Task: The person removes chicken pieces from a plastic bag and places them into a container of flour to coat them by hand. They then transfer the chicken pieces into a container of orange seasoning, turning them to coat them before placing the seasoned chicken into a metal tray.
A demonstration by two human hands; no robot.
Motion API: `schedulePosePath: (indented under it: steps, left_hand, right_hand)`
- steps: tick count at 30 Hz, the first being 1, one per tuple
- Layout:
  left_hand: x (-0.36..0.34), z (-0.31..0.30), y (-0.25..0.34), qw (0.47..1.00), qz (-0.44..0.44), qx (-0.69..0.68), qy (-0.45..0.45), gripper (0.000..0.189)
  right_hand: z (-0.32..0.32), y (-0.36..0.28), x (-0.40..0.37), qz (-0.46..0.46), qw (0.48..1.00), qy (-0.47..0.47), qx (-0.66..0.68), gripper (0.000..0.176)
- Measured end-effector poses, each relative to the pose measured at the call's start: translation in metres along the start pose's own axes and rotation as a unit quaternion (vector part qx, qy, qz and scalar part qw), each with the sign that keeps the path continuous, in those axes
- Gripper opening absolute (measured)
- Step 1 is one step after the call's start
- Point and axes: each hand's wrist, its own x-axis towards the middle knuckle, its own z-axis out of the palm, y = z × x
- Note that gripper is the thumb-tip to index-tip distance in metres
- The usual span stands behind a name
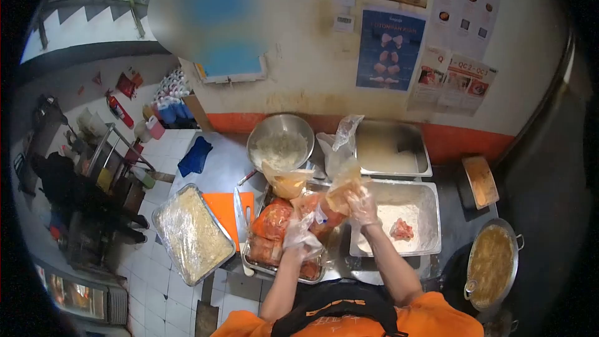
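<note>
Our gloved hands at a plastic bag of red meat over the metal tray.
Our right hand (360, 206) closes on the bag (326, 212); our left (302, 235) curls against it, its grip unclear under crumpled plastic. Bags hide much of the tray (320, 278) on the steel counter (455, 217); the wall (299, 56) is partly blurred, the room's left side dim.

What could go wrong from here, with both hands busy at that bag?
The slick-looking bag of raw meat could slip from the gloved right hand and left hand, spilling its contents.

Drips could reach the white powder in the metal pan to the right and make it clump.

The bare knife lies left of the meat tray; a careless reach or nudge there might cut someone.
</note>
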Motion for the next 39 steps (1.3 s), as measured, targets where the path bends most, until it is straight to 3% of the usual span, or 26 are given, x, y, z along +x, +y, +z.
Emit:
schedulePosePath:
  steps: [1, 3, 5, 6, 7, 9, 11, 13, 14, 15, 16, 18, 21, 22, 23, 26, 33, 37, 39]
  left_hand:
    - [0.004, -0.016, 0.007, 0.997, 0.052, 0.056, -0.004, 0.049]
    - [0.015, -0.025, 0.032, 0.984, 0.119, -0.090, 0.094, 0.050]
    - [0.026, -0.009, 0.069, 0.947, 0.298, 0.076, 0.090, 0.042]
    - [0.027, 0.007, 0.106, 0.941, 0.290, 0.165, 0.055, 0.041]
    - [0.033, 0.026, 0.144, 0.926, 0.278, 0.254, 0.020, 0.040]
    - [0.080, 0.064, 0.194, 0.892, 0.371, 0.247, -0.072, 0.031]
    - [0.133, 0.118, 0.240, 0.887, 0.386, 0.225, -0.116, 0.031]
    - [0.190, 0.169, 0.282, 0.918, 0.309, 0.156, -0.194, 0.028]
    - [0.210, 0.192, 0.294, 0.926, 0.278, 0.160, -0.198, 0.026]
    - [0.227, 0.214, 0.303, 0.934, 0.247, 0.163, -0.202, 0.025]
    - [0.240, 0.239, 0.311, 0.932, 0.253, 0.162, -0.205, 0.025]
    - [0.263, 0.277, 0.318, 0.945, 0.209, 0.224, -0.116, 0.028]
    - [0.334, 0.282, 0.308, 0.938, 0.252, 0.114, -0.209, 0.020]
    - [0.329, 0.292, 0.308, 0.974, 0.168, 0.040, -0.146, 0.014]
    - [0.334, 0.300, 0.308, 0.974, 0.166, 0.041, -0.148, 0.014]
    - [0.331, 0.312, 0.311, 0.967, 0.167, 0.071, -0.181, 0.016]
    - [0.298, 0.322, 0.304, 0.963, 0.206, 0.104, -0.143, 0.017]
    - [0.274, 0.329, 0.297, 0.960, 0.244, 0.090, -0.100, 0.019]
    - [0.286, 0.314, 0.307, 0.955, 0.235, 0.136, -0.124, 0.022]
  right_hand:
    - [-0.003, 0.020, -0.002, 0.076, 0.993, 0.078, 0.043, 0.025]
    - [-0.011, 0.033, -0.011, 0.062, 0.996, 0.047, -0.036, 0.021]
    - [0.004, 0.013, -0.033, -0.020, 0.994, 0.009, -0.108, 0.015]
    - [0.000, 0.049, -0.033, -0.008, 0.984, 0.041, -0.175, 0.017]
    - [0.002, 0.045, -0.037, -0.008, 0.984, 0.040, -0.175, 0.017]
    - [0.005, 0.017, -0.042, -0.017, 0.991, 0.029, -0.133, 0.029]
    - [0.000, 0.015, -0.041, -0.004, 0.982, 0.007, -0.189, 0.028]
    - [-0.003, 0.024, -0.040, -0.006, 0.978, 0.014, -0.208, 0.028]
    - [-0.008, 0.013, -0.040, 0.082, 0.958, -0.010, -0.275, 0.028]
    - [-0.009, 0.017, -0.038, 0.076, 0.958, -0.010, -0.277, 0.028]
    - [-0.008, 0.026, -0.041, 0.036, 0.972, 0.005, -0.234, 0.028]
    - [-0.011, 0.049, -0.044, 0.000, 0.982, 0.019, -0.188, 0.030]
    - [-0.007, 0.033, -0.048, 0.012, 0.988, 0.046, -0.145, 0.022]
    - [-0.005, 0.027, -0.049, -0.016, 0.988, 0.052, -0.146, 0.022]
    - [-0.008, 0.031, -0.046, -0.017, 0.988, 0.055, -0.146, 0.022]
    - [-0.009, 0.043, -0.045, -0.060, 0.971, 0.054, -0.225, 0.023]
    - [-0.008, 0.027, -0.048, 0.020, 0.990, 0.041, -0.134, 0.024]
    - [-0.011, 0.032, -0.045, -0.015, 0.979, 0.022, -0.201, 0.026]
    - [-0.012, 0.041, -0.043, -0.037, 0.973, 0.021, -0.228, 0.026]
